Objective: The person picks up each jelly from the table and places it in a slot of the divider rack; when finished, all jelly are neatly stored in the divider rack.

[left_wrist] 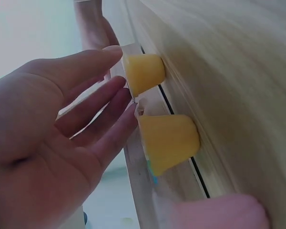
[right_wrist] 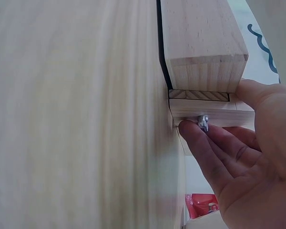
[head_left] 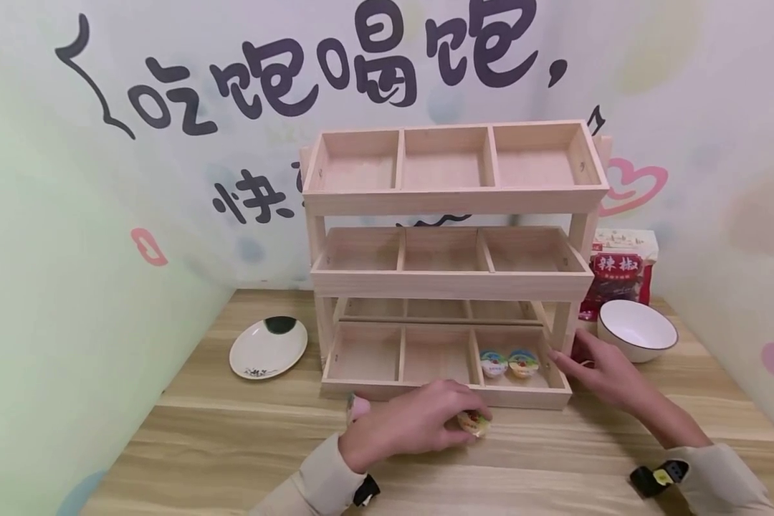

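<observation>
My left hand (head_left: pixel 419 419) is at the front of the wooden three-tier rack (head_left: pixel 454 203), pinching a yellow jelly cup (head_left: pixel 474 424) between thumb and fingers. The left wrist view shows this cup (left_wrist: pixel 147 71) standing on its side edge by the table, with a second yellow jelly cup (left_wrist: pixel 169 140) near the outer fingers. A pink jelly cup (head_left: pixel 357 407) lies behind the left wrist. On the rack's right side, my right hand (head_left: pixel 609 373) grips the end of the bottom tier, fingers around a metal bolt (right_wrist: pixel 203 123). Two jelly cups (head_left: pixel 523 363) sit in the bottom right compartment.
To the rack's left lies a white plate (head_left: pixel 261 351) with a dark green patch. A white bowl (head_left: pixel 638 330) stands to the right, in front of a red and white food bag (head_left: pixel 619 269). Behind the rack is a wall (head_left: pixel 168 301) with painted lettering.
</observation>
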Motion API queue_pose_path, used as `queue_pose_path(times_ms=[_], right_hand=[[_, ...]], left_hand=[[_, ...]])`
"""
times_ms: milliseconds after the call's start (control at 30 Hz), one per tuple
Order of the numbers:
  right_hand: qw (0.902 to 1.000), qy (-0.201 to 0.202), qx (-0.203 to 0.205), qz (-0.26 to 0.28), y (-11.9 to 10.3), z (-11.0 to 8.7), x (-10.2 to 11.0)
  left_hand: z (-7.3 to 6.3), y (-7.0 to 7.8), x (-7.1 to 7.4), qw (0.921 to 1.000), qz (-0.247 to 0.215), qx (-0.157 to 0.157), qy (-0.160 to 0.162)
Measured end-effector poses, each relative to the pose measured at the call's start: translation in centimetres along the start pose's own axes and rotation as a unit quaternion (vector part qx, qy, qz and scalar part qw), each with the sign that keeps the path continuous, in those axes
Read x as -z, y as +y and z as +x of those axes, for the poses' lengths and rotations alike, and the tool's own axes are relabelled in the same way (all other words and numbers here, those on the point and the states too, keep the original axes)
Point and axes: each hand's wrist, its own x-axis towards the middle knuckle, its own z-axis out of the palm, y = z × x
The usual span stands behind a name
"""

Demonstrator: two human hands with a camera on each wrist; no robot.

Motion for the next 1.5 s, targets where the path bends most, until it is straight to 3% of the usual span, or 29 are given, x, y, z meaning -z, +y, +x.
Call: queue_pose_path(times_ms=[167, 333, 667, 967, 1200, 1500], right_hand=[[1.0000, 0.005, 0.008, -0.002, 0.1, 0.1, 0.1], [0.9999, 0.008, 0.010, -0.006, 0.2, 0.0, 0.2], [0.9999, 0.009, 0.010, -0.007, 0.2, 0.0, 0.2], [1.0000, 0.003, 0.007, -0.002, 0.2, 0.1, 0.3], [1.0000, 0.001, 0.003, -0.004, 0.2, 0.0, 0.3], [1.0000, -0.004, 0.001, 0.000, 0.2, 0.0, 0.2]], left_hand=[[0.0, 0.1, -0.1, 0.9996, 0.001, 0.025, -0.014], [0.0, 0.2, -0.3, 0.9994, 0.005, 0.029, -0.015], [0.3, 0.0, -1.2, 0.9995, -0.029, 0.006, 0.015], [0.5, 0.1, -1.4, 0.9999, -0.006, 0.010, 0.006], [0.4, 0.3, -0.3, 0.9993, -0.003, 0.032, 0.019], [0.5, -0.1, 2.2, 0.9965, -0.049, 0.058, 0.034]])
